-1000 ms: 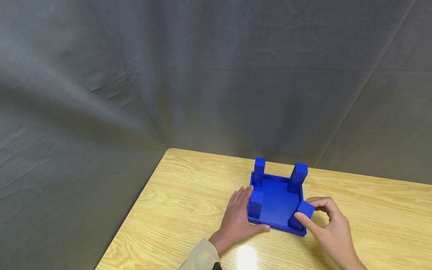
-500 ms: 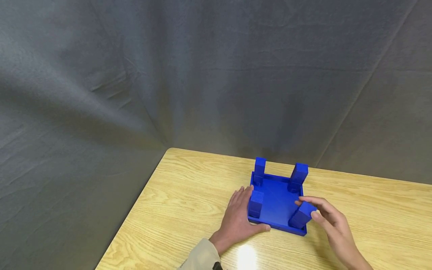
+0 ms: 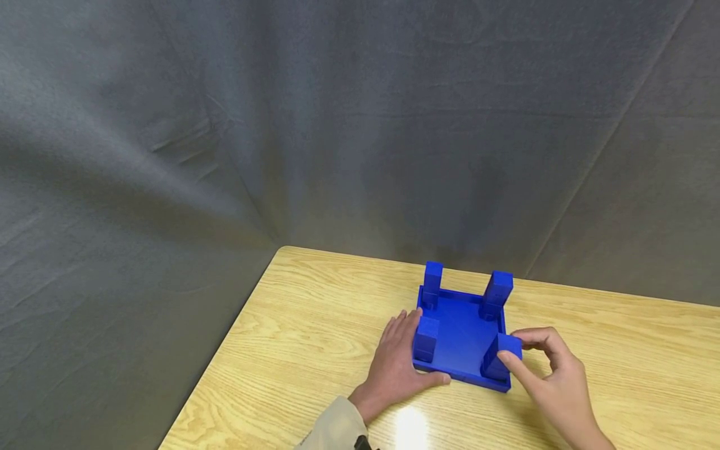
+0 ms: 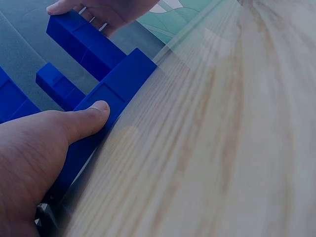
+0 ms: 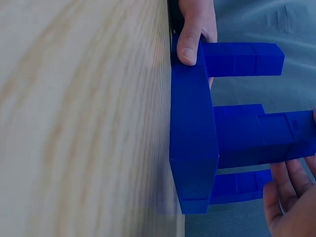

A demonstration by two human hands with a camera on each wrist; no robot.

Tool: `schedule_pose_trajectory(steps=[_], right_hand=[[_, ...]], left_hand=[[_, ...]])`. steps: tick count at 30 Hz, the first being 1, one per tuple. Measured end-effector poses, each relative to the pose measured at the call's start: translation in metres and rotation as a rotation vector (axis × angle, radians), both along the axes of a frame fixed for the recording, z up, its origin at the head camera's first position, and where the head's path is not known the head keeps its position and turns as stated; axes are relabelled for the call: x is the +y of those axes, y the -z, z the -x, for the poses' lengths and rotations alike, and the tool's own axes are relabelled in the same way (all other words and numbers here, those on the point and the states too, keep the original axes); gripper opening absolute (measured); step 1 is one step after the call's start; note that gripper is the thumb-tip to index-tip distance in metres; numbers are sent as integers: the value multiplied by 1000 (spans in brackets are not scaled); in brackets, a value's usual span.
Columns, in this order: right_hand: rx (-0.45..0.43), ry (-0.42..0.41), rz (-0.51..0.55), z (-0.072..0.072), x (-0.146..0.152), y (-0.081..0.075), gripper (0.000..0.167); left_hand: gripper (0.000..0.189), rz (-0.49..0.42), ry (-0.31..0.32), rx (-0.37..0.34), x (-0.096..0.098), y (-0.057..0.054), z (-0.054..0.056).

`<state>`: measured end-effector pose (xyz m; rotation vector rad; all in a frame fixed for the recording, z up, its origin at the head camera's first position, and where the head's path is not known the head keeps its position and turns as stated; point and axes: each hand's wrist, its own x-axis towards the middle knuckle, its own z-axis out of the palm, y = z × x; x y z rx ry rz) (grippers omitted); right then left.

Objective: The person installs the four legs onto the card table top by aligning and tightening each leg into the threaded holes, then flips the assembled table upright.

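Note:
A square blue tray-like base (image 3: 458, 334) with low walls lies on the wooden table, an upright square post at each corner. My left hand (image 3: 390, 365) rests against its near left corner, beside the near left post (image 3: 426, 340). Its fingers lie straight along the left wall; the thumb (image 4: 96, 116) presses the front wall in the left wrist view. With thumb and fingers, my right hand (image 3: 554, 375) pinches the top of the near right post (image 3: 497, 359). In the right wrist view that post (image 5: 261, 136) stands out from the base, its lower end at the corner.
The far left post (image 3: 432, 284) and far right post (image 3: 497, 294) stand upright at the back corners. A grey cloth (image 3: 365, 137) hangs behind the wooden table (image 3: 315, 312) and down its left side.
The right thumb and fingers shifted on the near right post, loosening half a second ago and now pinching its top again. The post has turned and stands squarer to the base. My left hand has stayed put.

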<state>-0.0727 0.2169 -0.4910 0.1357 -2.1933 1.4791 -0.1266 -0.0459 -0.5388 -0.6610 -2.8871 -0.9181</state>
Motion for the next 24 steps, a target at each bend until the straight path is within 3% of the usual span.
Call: schedule_pose_trajectory(steps=[6, 18, 21, 24], right_hand=[[21, 38, -36, 0, -3, -3, 39], [4, 9, -14, 0, 0, 1, 38], [40, -38, -12, 0, 3, 2, 37], [101, -136, -36, 2, 9, 4, 28]], left_hand=[[126, 5, -1, 8, 0, 0, 0], [126, 1, 8, 11, 0, 0, 0], [126, 7, 12, 12, 0, 0, 0], [126, 14, 16, 19, 0, -1, 0]])
